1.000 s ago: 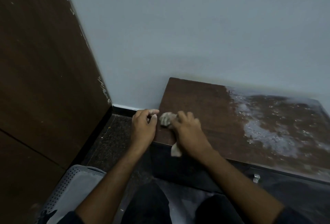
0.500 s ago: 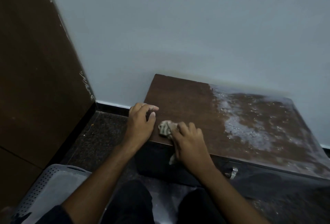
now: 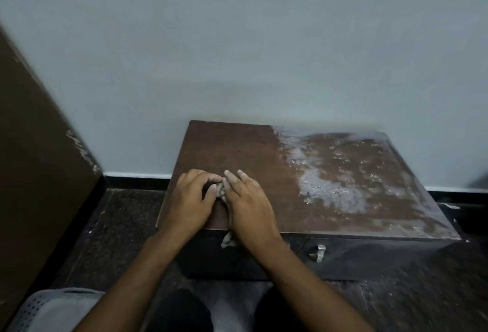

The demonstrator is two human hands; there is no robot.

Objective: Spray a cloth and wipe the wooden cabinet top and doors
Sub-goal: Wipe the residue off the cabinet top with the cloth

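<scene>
Cloth lay bunched on the cabinet top, lower centre of the frame, near its left and front edges. My left hand pinched the bunch with curled fingers. My right hand pressed flat on it, fingers straight and close together, with one cloth end hanging over the front edge. White wet residue covered the top's right half. Bare brown wood ran from my hands back to the wall. A perforated basket sat at lower left.

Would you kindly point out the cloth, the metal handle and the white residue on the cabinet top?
cloth [image 3: 220,190]: head view, on its bunched upper end.
metal handle [image 3: 320,252]: head view, on its bright middle.
white residue [image 3: 324,189]: head view, on its thickest patch.
</scene>
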